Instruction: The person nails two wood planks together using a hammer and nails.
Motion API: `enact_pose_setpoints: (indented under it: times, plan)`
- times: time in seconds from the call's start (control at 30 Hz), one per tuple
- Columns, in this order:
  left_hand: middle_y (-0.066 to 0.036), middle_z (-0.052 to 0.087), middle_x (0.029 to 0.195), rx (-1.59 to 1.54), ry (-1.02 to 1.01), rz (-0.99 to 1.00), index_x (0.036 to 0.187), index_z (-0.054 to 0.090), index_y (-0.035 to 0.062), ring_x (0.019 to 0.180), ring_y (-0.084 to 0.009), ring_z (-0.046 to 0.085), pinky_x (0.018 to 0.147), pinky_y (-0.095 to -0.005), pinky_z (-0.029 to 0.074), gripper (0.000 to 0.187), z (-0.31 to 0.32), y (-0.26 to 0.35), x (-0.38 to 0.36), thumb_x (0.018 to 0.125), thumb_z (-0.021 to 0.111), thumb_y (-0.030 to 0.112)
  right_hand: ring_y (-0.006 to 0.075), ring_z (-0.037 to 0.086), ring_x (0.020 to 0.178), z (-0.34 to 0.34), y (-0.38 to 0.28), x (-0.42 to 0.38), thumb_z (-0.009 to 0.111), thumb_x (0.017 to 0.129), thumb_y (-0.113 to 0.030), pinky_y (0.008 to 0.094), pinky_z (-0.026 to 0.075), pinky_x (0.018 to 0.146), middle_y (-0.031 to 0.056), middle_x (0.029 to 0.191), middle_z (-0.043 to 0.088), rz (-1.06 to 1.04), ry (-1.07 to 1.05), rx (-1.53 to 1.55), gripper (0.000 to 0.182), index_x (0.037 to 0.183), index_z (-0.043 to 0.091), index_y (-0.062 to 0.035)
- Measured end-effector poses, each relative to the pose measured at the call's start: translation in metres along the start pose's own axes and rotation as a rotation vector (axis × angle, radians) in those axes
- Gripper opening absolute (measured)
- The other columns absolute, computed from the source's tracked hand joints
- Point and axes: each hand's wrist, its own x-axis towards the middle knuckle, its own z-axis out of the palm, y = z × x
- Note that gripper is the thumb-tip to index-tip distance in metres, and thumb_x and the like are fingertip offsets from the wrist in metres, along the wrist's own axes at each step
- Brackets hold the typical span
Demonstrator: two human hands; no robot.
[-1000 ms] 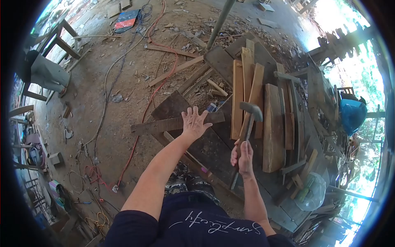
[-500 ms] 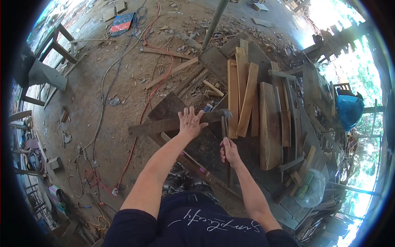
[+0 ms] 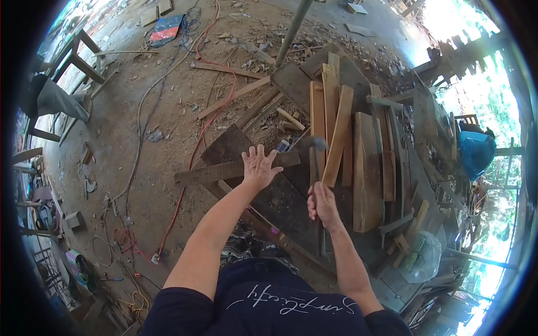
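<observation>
Flat on a dark wooden plank [image 3: 210, 173] lies my left hand [image 3: 260, 168], its fingers spread. The plank rests crosswise on a dark work surface [image 3: 274, 201]. My right hand [image 3: 322, 205] is wrapped round the handle of a hammer [image 3: 317, 162]. The hammer's head is raised and slightly blurred, to the right of the plank's end and apart from it. Behind the plank, near its right end, is a small blue and white object [image 3: 283, 146].
Several loose boards [image 3: 338, 134] and a thick plank [image 3: 367, 173] lie to the right. A clear plastic bag [image 3: 423, 256] is at the lower right. A red cord [image 3: 232, 89] crosses the littered ground at the left. A pole [image 3: 292, 33] stands ahead.
My right hand and the hammer have moved to the right, and the hammer's head has come away from the plank's end. My left hand has stayed in place on the plank.
</observation>
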Motion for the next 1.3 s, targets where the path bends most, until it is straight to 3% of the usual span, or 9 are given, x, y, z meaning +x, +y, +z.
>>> enact_pose_setpoints:
  times: [0.1, 0.17, 0.23, 0.47, 0.57, 0.63, 0.77, 1.1, 1.3]
  plan:
    - [-0.012, 0.050, 0.117, -0.009, 0.010, -0.013, 0.132, 0.058, 0.0223, 0.113, -0.0304, 0.044, 0.093, -0.0481, 0.033, 0.061, 0.003, 0.000, 0.005, 0.081, 0.070, 0.055, 0.0073, 0.043, 0.040, 0.014, -0.025, -0.021, 0.043, 0.106, -0.045, 0.0231, 0.038, 0.037, -0.0014, 0.057, 0.045, -0.296, -0.008, 0.090, 0.040, 0.094, 0.049, -0.0073]
    - [-0.012, 0.049, 0.118, -0.003, 0.032, -0.006, 0.132, 0.058, 0.0226, 0.113, -0.0306, 0.044, 0.093, -0.0485, 0.033, 0.061, 0.004, -0.001, 0.004, 0.082, 0.069, 0.055, 0.0071, 0.043, 0.040, 0.008, 0.010, -0.008, 0.043, 0.106, -0.045, 0.0235, 0.038, 0.038, -0.0013, 0.056, 0.045, -0.266, 0.044, 0.113, 0.040, 0.093, 0.049, -0.0077]
    - [-0.012, 0.049, 0.119, -0.006, 0.019, 0.003, 0.132, 0.057, 0.0226, 0.113, -0.0308, 0.044, 0.093, -0.0486, 0.033, 0.060, 0.003, -0.001, 0.002, 0.083, 0.069, 0.055, 0.0069, 0.042, 0.040, -0.010, 0.049, 0.018, 0.042, 0.106, -0.045, 0.0235, 0.037, 0.037, -0.0015, 0.056, 0.045, 0.130, -0.043, -0.164, 0.040, 0.092, 0.049, -0.0078]
    - [-0.015, 0.049, 0.119, 0.000, 0.002, -0.011, 0.134, 0.057, 0.0243, 0.111, -0.0334, 0.044, 0.090, -0.0491, 0.035, 0.061, 0.004, -0.001, 0.008, 0.082, 0.069, 0.054, 0.0058, 0.045, 0.042, 0.003, -0.029, -0.010, 0.042, 0.106, -0.046, 0.0214, 0.038, 0.038, -0.0015, 0.058, 0.047, -0.175, -0.038, -0.017, 0.041, 0.094, 0.050, -0.0078]
    - [-0.015, 0.048, 0.119, -0.019, 0.039, 0.006, 0.135, 0.057, 0.0247, 0.109, -0.0332, 0.045, 0.089, -0.0491, 0.036, 0.062, 0.007, -0.003, 0.006, 0.082, 0.069, 0.054, 0.0066, 0.046, 0.043, -0.013, 0.043, 0.012, 0.042, 0.105, -0.048, 0.0218, 0.040, 0.041, -0.0006, 0.059, 0.048, -0.226, 0.000, -0.015, 0.043, 0.094, 0.051, -0.0080]
    - [-0.015, 0.048, 0.119, 0.009, 0.057, 0.026, 0.135, 0.056, 0.0246, 0.109, -0.0331, 0.045, 0.088, -0.0490, 0.036, 0.062, 0.009, -0.002, 0.003, 0.083, 0.069, 0.054, 0.0074, 0.046, 0.043, -0.013, 0.067, 0.031, 0.042, 0.105, -0.050, 0.0234, 0.040, 0.040, -0.0002, 0.059, 0.048, -0.196, 0.063, -0.621, 0.045, 0.092, 0.052, -0.0074]
    - [-0.014, 0.047, 0.119, 0.001, 0.072, 0.043, 0.138, 0.054, 0.0250, 0.109, -0.0323, 0.044, 0.088, -0.0487, 0.036, 0.063, 0.007, -0.006, 0.002, 0.084, 0.069, 0.052, 0.0070, 0.048, 0.045, 0.010, 0.017, -0.001, 0.044, 0.105, -0.046, 0.0228, 0.040, 0.041, -0.0008, 0.059, 0.048, 0.171, -0.094, -0.233, 0.042, 0.090, 0.053, -0.0076]
    - [-0.010, 0.047, 0.116, 0.025, 0.014, 0.402, 0.143, 0.048, 0.0263, 0.111, -0.0296, 0.044, 0.092, -0.0450, 0.037, 0.070, 0.004, -0.018, -0.011, 0.080, 0.075, 0.045, 0.0073, 0.053, 0.052, -0.038, 0.041, -0.103, 0.062, 0.099, -0.026, 0.0234, 0.045, 0.047, -0.0005, 0.066, 0.053, 0.045, 0.044, -0.106, 0.025, 0.100, 0.052, -0.0040]
    - [-0.006, 0.056, 0.108, -0.134, -0.348, 0.587, 0.127, 0.062, 0.0247, 0.104, -0.0296, 0.053, 0.092, -0.0431, 0.042, 0.039, 0.019, 0.007, -0.024, 0.091, 0.063, 0.042, 0.0092, 0.056, 0.054, -0.092, 0.046, -0.151, 0.072, 0.088, -0.009, 0.0258, 0.048, 0.049, 0.0033, 0.072, 0.057, -0.003, 0.118, -0.077, 0.032, 0.107, 0.046, -0.0049]
